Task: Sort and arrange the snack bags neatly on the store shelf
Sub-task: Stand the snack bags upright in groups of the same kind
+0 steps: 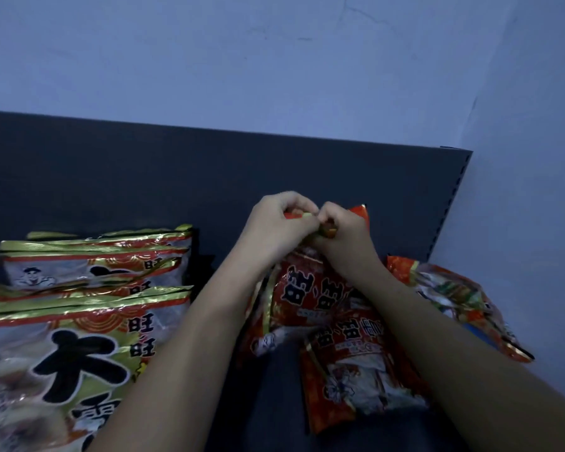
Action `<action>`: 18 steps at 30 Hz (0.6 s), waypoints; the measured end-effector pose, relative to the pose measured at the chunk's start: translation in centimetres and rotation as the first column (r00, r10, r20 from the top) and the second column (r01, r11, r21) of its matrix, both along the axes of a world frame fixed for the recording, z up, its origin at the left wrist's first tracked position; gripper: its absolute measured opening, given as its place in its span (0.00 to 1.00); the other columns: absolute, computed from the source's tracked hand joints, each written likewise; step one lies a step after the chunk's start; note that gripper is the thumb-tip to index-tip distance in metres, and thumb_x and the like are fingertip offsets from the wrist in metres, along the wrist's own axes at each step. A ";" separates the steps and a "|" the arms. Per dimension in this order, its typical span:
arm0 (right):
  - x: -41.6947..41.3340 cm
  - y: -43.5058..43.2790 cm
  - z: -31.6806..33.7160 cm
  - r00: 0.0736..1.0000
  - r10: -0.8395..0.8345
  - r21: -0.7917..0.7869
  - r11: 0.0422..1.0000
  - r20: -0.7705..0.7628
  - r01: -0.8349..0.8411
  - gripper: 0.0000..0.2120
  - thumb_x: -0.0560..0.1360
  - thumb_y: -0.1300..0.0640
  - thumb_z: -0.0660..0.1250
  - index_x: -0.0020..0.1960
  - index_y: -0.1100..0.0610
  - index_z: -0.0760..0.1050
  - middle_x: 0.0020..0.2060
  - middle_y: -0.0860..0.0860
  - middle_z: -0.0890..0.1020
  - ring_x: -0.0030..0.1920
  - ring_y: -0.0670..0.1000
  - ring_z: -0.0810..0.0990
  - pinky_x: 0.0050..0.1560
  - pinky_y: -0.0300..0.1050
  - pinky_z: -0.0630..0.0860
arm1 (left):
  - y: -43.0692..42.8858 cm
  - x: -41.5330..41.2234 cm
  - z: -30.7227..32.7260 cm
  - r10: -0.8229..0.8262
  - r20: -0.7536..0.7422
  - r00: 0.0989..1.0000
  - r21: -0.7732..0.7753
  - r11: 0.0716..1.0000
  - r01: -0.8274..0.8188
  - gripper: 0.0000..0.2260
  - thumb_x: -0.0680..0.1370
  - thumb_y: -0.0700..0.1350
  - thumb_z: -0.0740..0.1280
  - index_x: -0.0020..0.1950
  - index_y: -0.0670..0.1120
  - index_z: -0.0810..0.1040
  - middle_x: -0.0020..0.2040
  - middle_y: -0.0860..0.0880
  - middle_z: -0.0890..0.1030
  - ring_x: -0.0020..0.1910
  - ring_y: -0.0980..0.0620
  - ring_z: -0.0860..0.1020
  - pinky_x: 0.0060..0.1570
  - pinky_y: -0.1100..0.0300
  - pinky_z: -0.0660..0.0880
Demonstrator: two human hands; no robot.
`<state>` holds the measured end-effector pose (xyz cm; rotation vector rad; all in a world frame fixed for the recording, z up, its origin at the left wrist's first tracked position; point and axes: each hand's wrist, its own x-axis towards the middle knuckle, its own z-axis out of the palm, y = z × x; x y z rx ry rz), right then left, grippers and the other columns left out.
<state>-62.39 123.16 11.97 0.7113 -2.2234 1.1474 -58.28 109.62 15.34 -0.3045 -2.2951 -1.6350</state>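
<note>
A red snack bag (pixel 310 288) stands near the middle of the dark shelf (pixel 144 177). My left hand (pixel 274 220) and my right hand (pixel 343 239) both pinch its crumpled top edge, fingers curled close together. A second red bag (pixel 359 370) leans in front of it, lower down. To the left stands a row of larger gold-trimmed bags (pixel 88 265), the nearest one (pixel 62 360) with big black characters. Another red bag (pixel 460 298) lies tilted at the right.
The shelf's dark back panel (pixel 274 164) ends at a slotted upright (pixel 454 197) on the right. Behind and to the right is a pale wall (pixel 519 158). A strip of bare shelf (pixel 274 402) shows between my forearms.
</note>
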 end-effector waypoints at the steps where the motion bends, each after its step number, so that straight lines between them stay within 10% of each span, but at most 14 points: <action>1: -0.3 -0.1 -0.2 0.999 -0.042 -0.079 0.996 0.021 0.044 0.20 0.68 0.65 0.71 0.31 0.50 0.62 0.28 0.45 0.70 0.30 0.42 0.67 0.33 0.41 0.64 | -0.3 -0.1 -0.8 0.056 -0.019 0.998 -0.051 0.997 -0.057 0.15 0.72 0.50 0.71 0.57 0.51 0.77 0.49 0.54 0.79 0.51 0.52 0.77 0.51 0.57 0.76; 6: -1.9 1.3 0.1 0.968 -0.225 -0.504 0.826 0.112 0.250 0.18 0.71 0.57 0.72 0.32 0.52 0.63 0.31 0.52 0.71 0.34 0.47 0.70 0.37 0.45 0.70 | -1.4 0.4 -6.1 0.386 -0.158 0.909 -0.254 0.874 -0.415 0.43 0.69 0.60 0.71 0.76 0.45 0.54 0.73 0.48 0.59 0.73 0.49 0.56 0.72 0.49 0.55; 11: -3.0 1.6 0.6 0.967 0.026 -0.868 0.445 0.255 0.218 0.08 0.73 0.58 0.70 0.40 0.54 0.72 0.37 0.53 0.80 0.33 0.50 0.80 0.35 0.45 0.79 | -0.7 -0.4 -10.1 0.458 -0.114 0.881 0.315 0.858 -0.405 0.50 0.66 0.51 0.77 0.76 0.45 0.47 0.76 0.46 0.50 0.74 0.53 0.52 0.72 0.58 0.53; 14: -4.6 1.6 -0.5 0.844 0.249 -0.872 0.261 0.475 0.414 0.06 0.74 0.56 0.70 0.45 0.57 0.75 0.47 0.56 0.83 0.38 0.53 0.82 0.48 0.54 0.80 | -0.5 -1.6 -11.0 0.337 -0.008 0.941 0.445 0.844 -0.299 0.48 0.63 0.52 0.79 0.74 0.49 0.53 0.69 0.54 0.63 0.70 0.54 0.63 0.67 0.60 0.64; 18: -5.7 1.5 -4.5 0.647 0.426 -0.774 0.381 0.632 0.505 0.07 0.74 0.54 0.69 0.47 0.58 0.77 0.46 0.56 0.82 0.44 0.55 0.81 0.45 0.53 0.77 | -1.4 -3.3 -14.7 0.415 0.177 0.893 0.210 0.870 -0.446 0.44 0.60 0.68 0.74 0.70 0.51 0.63 0.61 0.54 0.66 0.62 0.53 0.67 0.62 0.56 0.69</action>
